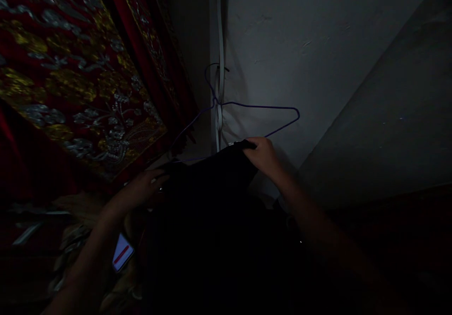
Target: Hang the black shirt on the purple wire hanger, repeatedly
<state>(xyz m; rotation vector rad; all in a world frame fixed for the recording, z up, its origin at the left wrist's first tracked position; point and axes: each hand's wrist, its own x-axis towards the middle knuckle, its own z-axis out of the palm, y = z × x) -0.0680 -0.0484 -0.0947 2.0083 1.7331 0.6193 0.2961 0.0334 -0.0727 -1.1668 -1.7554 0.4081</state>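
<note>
Cloth (208, 178) spans both hands: right hand (263, 157) pinching its top, nearest the crosswise wire hanger (261, 107) just above; left hand (141, 190) apparently gripping its edge.

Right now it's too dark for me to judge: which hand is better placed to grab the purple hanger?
Probably the right hand: it pinches the black garment directly under the purple hanger wire; the left hand sits lower, at the garment's edge.

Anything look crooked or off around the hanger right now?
Yes: the purple wire hanger hangs askew against the wall, right end higher than left. The black garment is not on its shoulders; the right hand grips its top edge and the left hand touches its left side.
</note>
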